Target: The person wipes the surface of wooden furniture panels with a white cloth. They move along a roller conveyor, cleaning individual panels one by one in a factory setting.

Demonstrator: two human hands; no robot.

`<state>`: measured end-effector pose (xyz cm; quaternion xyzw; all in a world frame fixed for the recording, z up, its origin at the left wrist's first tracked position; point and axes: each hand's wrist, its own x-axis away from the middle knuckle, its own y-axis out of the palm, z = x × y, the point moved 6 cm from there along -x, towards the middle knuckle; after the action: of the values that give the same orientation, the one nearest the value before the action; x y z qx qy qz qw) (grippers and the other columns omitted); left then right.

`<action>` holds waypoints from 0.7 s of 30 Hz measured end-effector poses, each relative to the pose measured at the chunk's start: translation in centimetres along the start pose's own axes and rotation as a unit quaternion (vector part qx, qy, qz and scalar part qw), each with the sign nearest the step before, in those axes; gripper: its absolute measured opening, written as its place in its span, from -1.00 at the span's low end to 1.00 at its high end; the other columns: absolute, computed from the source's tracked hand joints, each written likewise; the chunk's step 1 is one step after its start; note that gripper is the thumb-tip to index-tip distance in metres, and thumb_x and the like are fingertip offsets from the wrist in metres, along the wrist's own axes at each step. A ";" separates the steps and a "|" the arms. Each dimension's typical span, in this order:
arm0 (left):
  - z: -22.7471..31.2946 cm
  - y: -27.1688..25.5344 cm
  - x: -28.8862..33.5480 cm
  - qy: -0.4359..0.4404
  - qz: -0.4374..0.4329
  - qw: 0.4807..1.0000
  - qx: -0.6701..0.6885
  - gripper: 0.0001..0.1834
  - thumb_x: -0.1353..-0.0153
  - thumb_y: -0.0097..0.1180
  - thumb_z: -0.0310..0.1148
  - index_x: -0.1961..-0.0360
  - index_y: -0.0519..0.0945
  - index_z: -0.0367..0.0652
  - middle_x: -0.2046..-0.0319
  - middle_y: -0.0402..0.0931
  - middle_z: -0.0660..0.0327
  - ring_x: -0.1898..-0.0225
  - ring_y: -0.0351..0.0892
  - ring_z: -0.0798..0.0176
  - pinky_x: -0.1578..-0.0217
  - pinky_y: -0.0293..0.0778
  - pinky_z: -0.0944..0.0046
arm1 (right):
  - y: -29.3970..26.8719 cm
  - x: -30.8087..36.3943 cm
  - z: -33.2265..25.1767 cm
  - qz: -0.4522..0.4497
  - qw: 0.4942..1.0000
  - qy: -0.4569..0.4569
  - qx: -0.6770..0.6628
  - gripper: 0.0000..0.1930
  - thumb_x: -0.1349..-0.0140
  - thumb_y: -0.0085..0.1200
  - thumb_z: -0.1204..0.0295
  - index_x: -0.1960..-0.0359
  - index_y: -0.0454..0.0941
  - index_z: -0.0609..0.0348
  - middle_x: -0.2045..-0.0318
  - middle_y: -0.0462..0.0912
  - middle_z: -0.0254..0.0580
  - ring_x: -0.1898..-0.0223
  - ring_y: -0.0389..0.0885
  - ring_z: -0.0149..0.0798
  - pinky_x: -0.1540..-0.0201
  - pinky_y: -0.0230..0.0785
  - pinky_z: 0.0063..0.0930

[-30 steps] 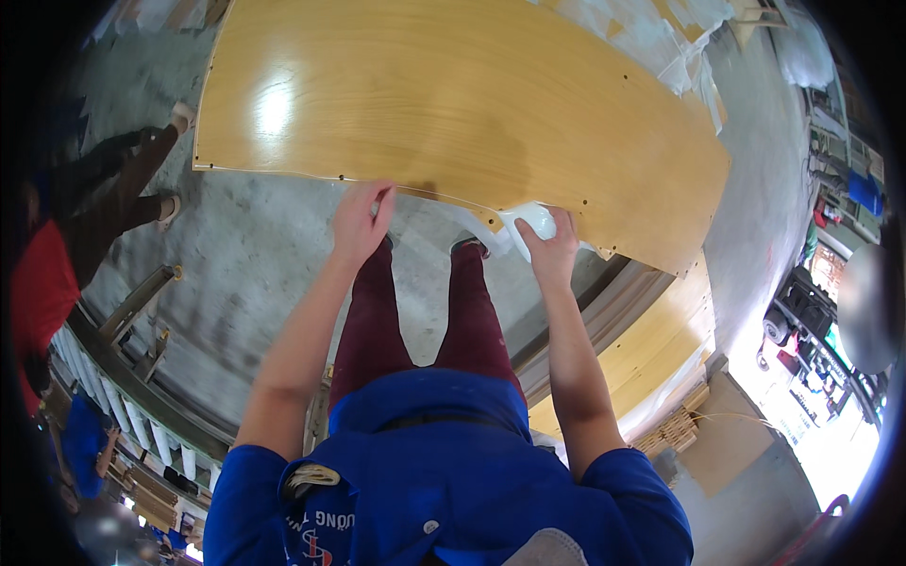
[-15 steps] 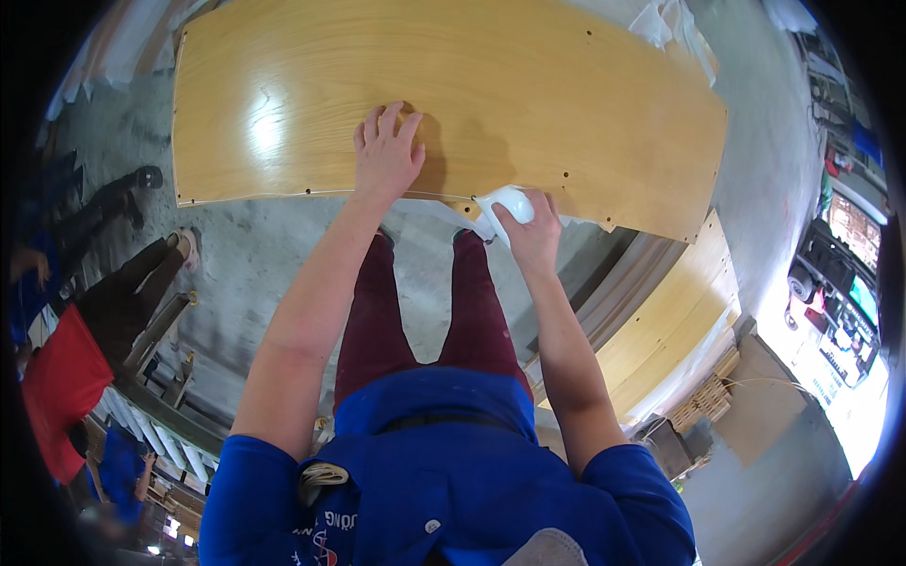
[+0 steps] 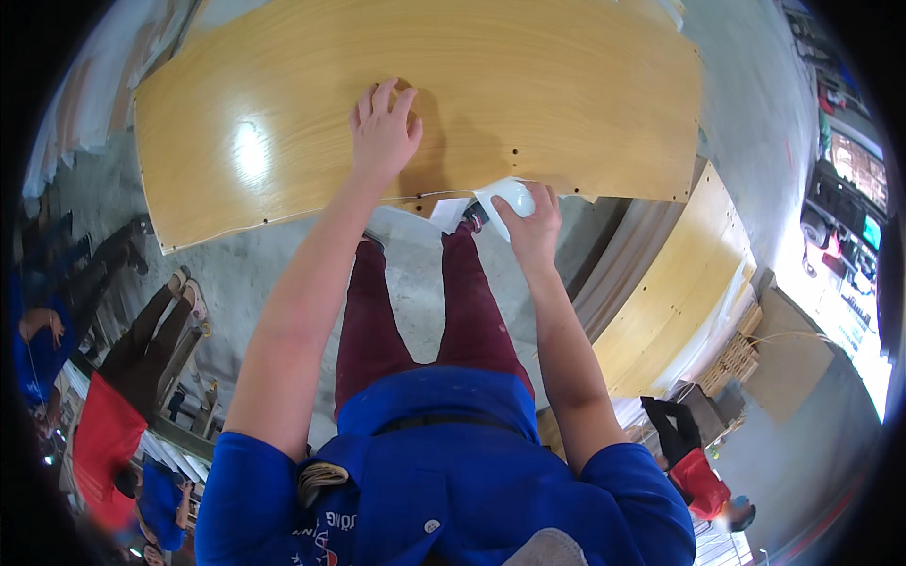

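Note:
A wide, glossy, wood-grained panel (image 3: 311,104) spans the far side before me, with small dark holes near its front edge. My left hand (image 3: 385,132) is over its surface, fingers spread and slightly bent, holding nothing. At the near edge my right hand (image 3: 535,226) grips a smooth, white, rounded thing (image 3: 511,196), its thumb on top. That white thing lies against the edge; its exact kind I cannot make out. A thin pale line runs along the edge to the left, and a white sheet (image 3: 451,213) hangs below the panel beside my right hand.
To the right, another wood-grained panel (image 3: 675,283) lies lower, beside stacked long boards (image 3: 623,259). Several people are at the left, one in a red shirt (image 3: 106,439). Another person in red (image 3: 698,481) is at lower right. Wrapped sheets (image 3: 94,94) stand far left.
Relative to the panel, both hands have shifted right, the right one along the edge with the white thing. The panel sits further left in view. A person in red has appeared at lower right.

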<state>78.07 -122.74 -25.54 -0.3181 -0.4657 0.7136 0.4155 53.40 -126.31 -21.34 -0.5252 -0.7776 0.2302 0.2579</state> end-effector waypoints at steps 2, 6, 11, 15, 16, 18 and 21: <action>1.3 0.9 -1.3 0.002 0.006 1.000 -0.006 -0.52 -0.10 0.15 -0.22 -0.10 0.45 0.09 -0.21 0.23 0.19 -0.24 0.16 -0.06 -0.20 0.11 -0.13 | -1.7 -0.3 1.1 0.020 1.000 0.001 -0.002 -0.62 0.07 0.34 0.43 0.17 0.55 0.17 0.18 0.52 -0.10 0.14 0.54 -0.08 0.11 0.41 -0.29; 3.7 2.7 -3.8 0.010 0.037 0.999 -0.027 -0.54 -0.12 0.13 -0.19 -0.10 0.46 0.11 -0.22 0.22 0.19 -0.25 0.14 -0.06 -0.22 0.05 -0.16 | -5.3 -0.9 3.2 0.055 0.998 0.031 -0.013 -0.63 0.06 0.33 0.45 0.17 0.55 0.17 0.19 0.52 -0.08 0.13 0.53 -0.07 0.08 0.40 -0.30; 6.3 4.8 -6.2 -0.017 0.090 0.996 -0.023 -0.55 -0.18 0.04 -0.13 -0.11 0.43 0.09 -0.22 0.21 0.17 -0.28 0.07 -0.12 -0.24 -0.09 -0.27 | -9.5 -1.5 6.3 0.099 0.993 0.064 0.010 -0.64 0.06 0.33 0.44 0.18 0.55 0.17 0.23 0.53 -0.07 0.21 0.55 -0.08 0.15 0.42 -0.30; 7.3 6.3 -6.8 -0.084 0.124 0.986 -0.073 -0.52 -0.26 -0.07 -0.04 -0.19 0.36 0.13 -0.29 0.15 0.18 -0.33 -0.01 -0.13 -0.27 -0.13 -0.23 | -12.0 -2.1 8.2 0.122 0.990 0.061 0.027 -0.64 0.06 0.35 0.41 0.19 0.55 0.16 0.26 0.53 -0.09 0.25 0.56 -0.09 0.19 0.42 -0.30; 7.6 6.6 -6.9 -0.083 0.124 0.985 -0.084 -0.51 -0.26 -0.09 -0.03 -0.19 0.35 0.13 -0.29 0.14 0.17 -0.33 -0.01 -0.13 -0.27 -0.13 -0.23 | -12.5 -2.2 8.6 0.125 0.990 0.064 0.027 -0.64 0.06 0.35 0.41 0.20 0.55 0.17 0.27 0.53 -0.09 0.25 0.56 -0.10 0.19 0.42 -0.30; 7.9 6.9 -6.9 -0.082 0.124 0.983 -0.105 -0.51 -0.27 -0.12 -0.03 -0.20 0.34 0.13 -0.30 0.13 0.17 -0.33 -0.02 -0.13 -0.27 -0.14 -0.22 | -13.0 -2.4 9.5 0.128 0.989 0.074 0.022 -0.65 0.06 0.35 0.40 0.21 0.55 0.17 0.28 0.53 -0.09 0.26 0.56 -0.10 0.20 0.42 -0.30; 8.2 6.8 -6.9 -0.075 0.145 0.983 -0.085 -0.52 -0.24 -0.10 -0.07 -0.17 0.36 0.09 -0.26 0.18 0.15 -0.31 0.00 -0.16 -0.25 -0.13 -0.27 | -13.4 -2.7 10.0 0.126 0.988 0.089 0.008 -0.66 0.06 0.35 0.41 0.22 0.55 0.17 0.28 0.52 -0.10 0.28 0.55 -0.12 0.22 0.42 -0.32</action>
<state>72.24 -133.65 -28.37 -0.3619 -0.5036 0.7460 0.2427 38.45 -134.26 -20.98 -0.6354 -0.6773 0.2198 0.2989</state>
